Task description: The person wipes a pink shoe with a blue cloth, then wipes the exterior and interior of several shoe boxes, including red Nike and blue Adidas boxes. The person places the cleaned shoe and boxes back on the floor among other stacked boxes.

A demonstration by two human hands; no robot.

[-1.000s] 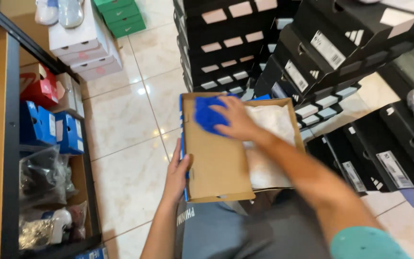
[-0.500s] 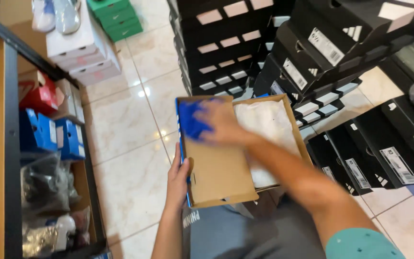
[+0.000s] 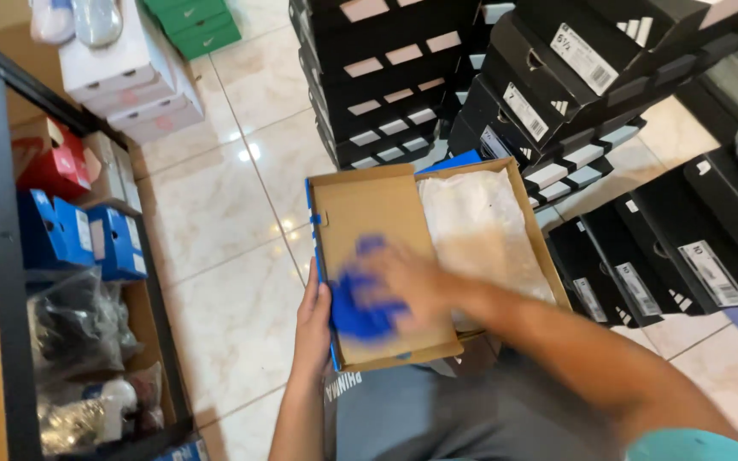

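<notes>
An open cardboard shoe box (image 3: 369, 205) with blue outer sides rests on my lap, its lid folded out to the left. White tissue paper (image 3: 480, 230) fills the box half on the right. My left hand (image 3: 312, 320) grips the lid's left edge from below. My right hand (image 3: 412, 282), blurred by motion, presses a blue cloth (image 3: 356, 303) against the inside of the lid near its lower end.
Stacks of black shoe boxes (image 3: 548, 94) rise ahead and to the right. White boxes (image 3: 121, 77) and green boxes (image 3: 194, 21) stand on the tiled floor at upper left. A dark shelf (image 3: 2, 256) on the left holds red and blue boxes (image 3: 79, 235) and bagged items.
My right hand has slid the blue cloth from the far end of the lid down to its near end. The left hand keeps its grip on the lid's edge.
</notes>
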